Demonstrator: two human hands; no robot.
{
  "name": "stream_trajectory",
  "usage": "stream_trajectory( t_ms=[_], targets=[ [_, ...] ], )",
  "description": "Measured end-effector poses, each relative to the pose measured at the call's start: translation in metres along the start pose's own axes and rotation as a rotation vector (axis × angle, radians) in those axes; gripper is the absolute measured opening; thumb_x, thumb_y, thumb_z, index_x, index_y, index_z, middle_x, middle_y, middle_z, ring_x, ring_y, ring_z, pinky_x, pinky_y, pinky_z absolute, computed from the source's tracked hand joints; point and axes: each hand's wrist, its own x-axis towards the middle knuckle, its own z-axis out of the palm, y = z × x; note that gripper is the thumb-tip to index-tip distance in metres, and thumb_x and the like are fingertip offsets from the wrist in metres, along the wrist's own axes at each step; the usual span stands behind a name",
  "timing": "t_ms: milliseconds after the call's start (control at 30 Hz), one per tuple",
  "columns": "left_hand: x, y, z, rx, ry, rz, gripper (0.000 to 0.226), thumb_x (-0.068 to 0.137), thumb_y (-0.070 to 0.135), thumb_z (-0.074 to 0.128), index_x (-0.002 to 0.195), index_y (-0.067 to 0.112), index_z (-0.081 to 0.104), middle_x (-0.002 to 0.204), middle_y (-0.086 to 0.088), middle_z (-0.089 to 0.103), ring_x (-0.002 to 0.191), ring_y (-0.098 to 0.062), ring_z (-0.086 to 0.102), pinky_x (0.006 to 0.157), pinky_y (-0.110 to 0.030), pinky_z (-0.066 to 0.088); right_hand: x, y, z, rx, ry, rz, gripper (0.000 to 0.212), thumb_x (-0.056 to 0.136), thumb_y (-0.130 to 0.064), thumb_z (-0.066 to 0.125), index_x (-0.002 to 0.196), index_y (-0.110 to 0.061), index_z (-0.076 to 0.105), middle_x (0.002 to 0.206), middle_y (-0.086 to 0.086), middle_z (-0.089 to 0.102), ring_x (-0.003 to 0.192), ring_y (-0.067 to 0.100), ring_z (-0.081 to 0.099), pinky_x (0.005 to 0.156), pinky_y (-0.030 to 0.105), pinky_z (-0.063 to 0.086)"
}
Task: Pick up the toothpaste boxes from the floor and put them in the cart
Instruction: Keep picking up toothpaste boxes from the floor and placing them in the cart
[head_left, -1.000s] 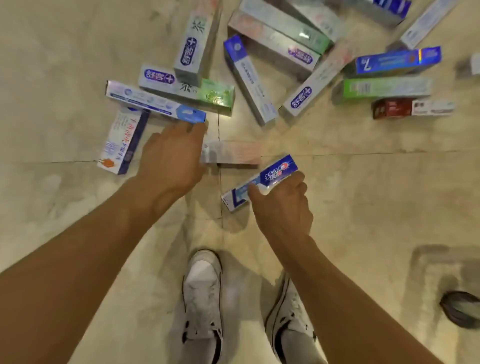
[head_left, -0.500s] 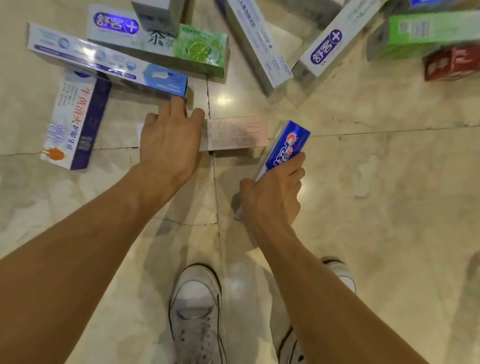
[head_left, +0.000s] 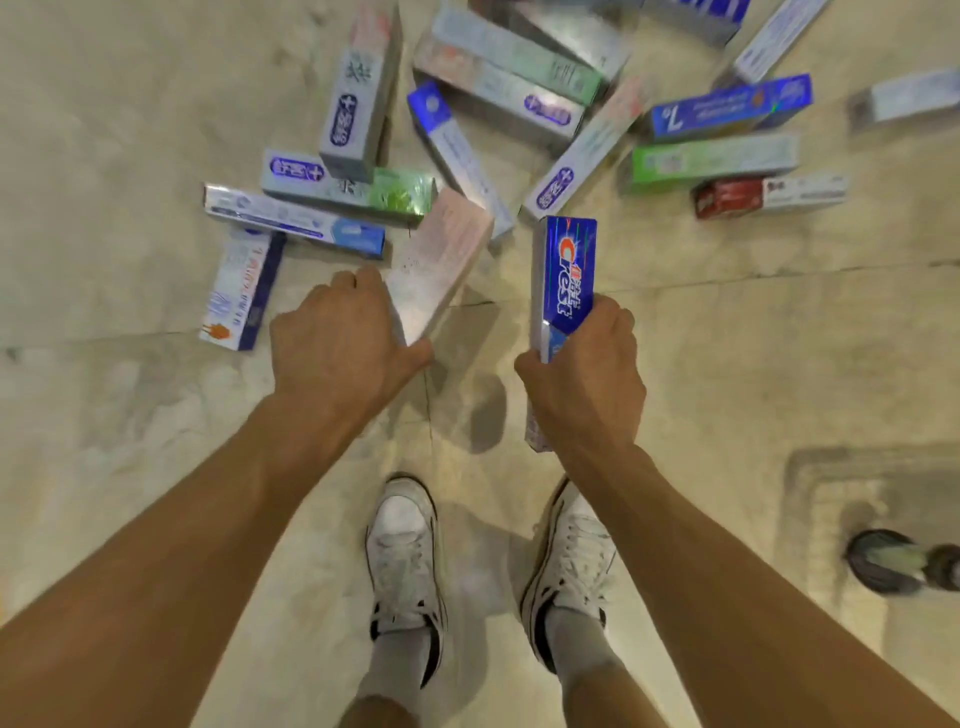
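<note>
My left hand (head_left: 343, 345) grips the near end of a pale pink toothpaste box (head_left: 441, 257), lifted off the floor and angled up to the right. My right hand (head_left: 587, 364) holds a blue Crest box (head_left: 563, 275) upright, clear of the floor. Several more toothpaste boxes lie scattered on the floor beyond my hands, among them a white and purple box (head_left: 241, 288), a light blue box (head_left: 291, 218), a green box (head_left: 711, 161) and a red and white box (head_left: 769, 195). The cart's basket is out of frame.
Beige marble tile floor (head_left: 130, 415) all around. My two white sneakers (head_left: 405, 551) stand just below my hands. A dark caster wheel (head_left: 883, 561) sits at the right edge beside a grey shadow patch.
Both boxes have come up off the floor: the pink one in my left hand now tilts upward, and the Crest box has swung upright. The view pulled back, showing more boxes.
</note>
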Motion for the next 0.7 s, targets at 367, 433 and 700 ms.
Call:
stream_trajectory(
  t_ms=[367,433,700],
  targets=[
    [-0.176,0.075,-0.416,-0.06,0.221,0.027,0.073,0.073,0.074,0.06,0.103,0.008,0.057,0.088,-0.01,0.059,0.074,-0.033,0.063,0.058,-0.034,0.036,-0.131,-0.155,-0.408,-0.006,0.002,-0.118,0.067,0.079,-0.044,0.077,0.132,-0.016,0.048,0.126,0.004,0.052,0.113,0.024,0.055,0.074,0.031,0.04],
    [-0.208,0.089,-0.484,-0.057,0.21,0.047,0.067,0.073,0.069,0.062,0.104,0.01,0.057,0.097,-0.01,0.062,0.079,-0.033,0.064,0.062,-0.034,0.036,-0.163,-0.176,-0.473,-0.027,0.041,-0.134,0.068,0.079,-0.045,0.077,0.132,-0.015,0.047,0.125,0.005,0.052,0.111,0.024,0.055,0.074,0.032,0.043],
    [-0.317,0.151,-0.661,0.045,0.262,0.293,0.069,0.074,0.077,0.054,0.111,0.02,0.056,0.103,-0.003,0.061,0.094,-0.026,0.066,0.07,-0.033,0.042,-0.288,-0.199,-0.659,0.094,0.227,0.006,0.068,0.073,-0.05,0.082,0.125,-0.018,0.053,0.117,0.001,0.056,0.104,0.021,0.06,0.072,0.03,0.041]
  ],
)
